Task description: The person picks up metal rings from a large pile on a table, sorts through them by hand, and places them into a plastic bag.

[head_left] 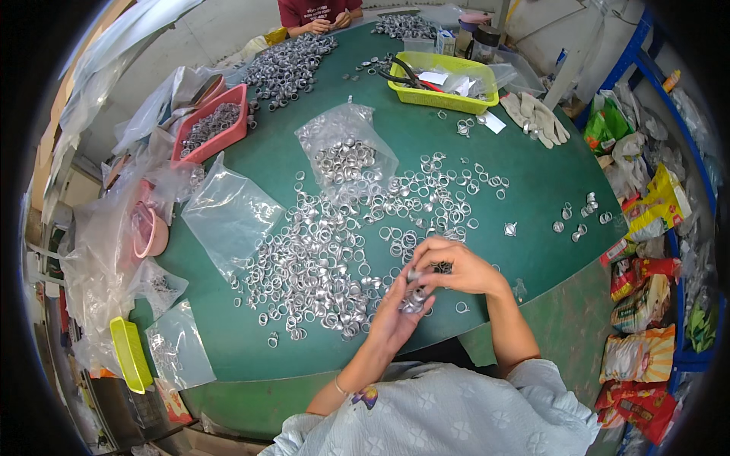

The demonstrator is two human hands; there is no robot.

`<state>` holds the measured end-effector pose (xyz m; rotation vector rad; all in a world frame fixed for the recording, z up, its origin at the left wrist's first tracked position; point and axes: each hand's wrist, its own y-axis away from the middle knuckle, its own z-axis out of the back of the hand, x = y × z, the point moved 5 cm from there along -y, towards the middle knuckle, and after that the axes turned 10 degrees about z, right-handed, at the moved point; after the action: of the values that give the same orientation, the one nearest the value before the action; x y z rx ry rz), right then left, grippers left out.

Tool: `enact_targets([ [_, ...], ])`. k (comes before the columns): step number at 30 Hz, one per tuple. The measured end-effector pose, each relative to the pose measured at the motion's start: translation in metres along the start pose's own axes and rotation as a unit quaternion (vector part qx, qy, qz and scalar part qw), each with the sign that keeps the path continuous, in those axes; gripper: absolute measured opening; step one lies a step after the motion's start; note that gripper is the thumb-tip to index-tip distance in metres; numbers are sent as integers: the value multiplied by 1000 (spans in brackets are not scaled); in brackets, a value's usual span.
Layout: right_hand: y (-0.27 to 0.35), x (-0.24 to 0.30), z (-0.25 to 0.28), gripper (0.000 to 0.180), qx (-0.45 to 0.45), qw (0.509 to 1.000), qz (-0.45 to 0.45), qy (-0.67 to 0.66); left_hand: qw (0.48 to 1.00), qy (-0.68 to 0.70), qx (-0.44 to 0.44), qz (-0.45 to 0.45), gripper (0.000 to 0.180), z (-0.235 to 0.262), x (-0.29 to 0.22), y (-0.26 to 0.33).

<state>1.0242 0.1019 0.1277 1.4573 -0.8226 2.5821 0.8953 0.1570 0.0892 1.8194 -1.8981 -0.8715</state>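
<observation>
Near the front edge of the table, my two hands meet over a few small silver metal ring pieces (414, 297). My left hand (395, 322) is palm up, with its fingers curled around several of them. My right hand (460, 269) bends over it from the right, thumb and fingers pinched on one piece between the hands; that piece is blurred. A wide heap of loose ring pieces (319, 266) spreads on the green table (525, 182), left of and beyond my hands. Some are plain rings, others have round caps.
A clear bag (334, 144) of ring pieces and a flat plastic bag (228, 213) lie beyond the heap. Farther back are a pink basket (242, 102), a yellow-green basket (449, 100) with black-handled pliers, and gloves (534, 119). Across the table sits another person (319, 15).
</observation>
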Motion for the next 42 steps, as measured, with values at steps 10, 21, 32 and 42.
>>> enact_targets([
  [10, -8, -38, 13, 15, -63, 942, -57, 324, 967, 5, 226, 118, 34, 29, 10, -30],
  [21, -29, -52, 6, 24, -13, 935, -96, 341, 977, -2, 180, 113, 28, 6, -3, -46],
  [32, -41, -42, 37, 20, -99, 975, -115, 160, 983, 27, 178, 47, 25, 9, -22, -60],
  [42, -37, -69, 47, 9, -74, 971, -51, 221, 989, -64, 133, 14, 39, 7, -22, -54],
])
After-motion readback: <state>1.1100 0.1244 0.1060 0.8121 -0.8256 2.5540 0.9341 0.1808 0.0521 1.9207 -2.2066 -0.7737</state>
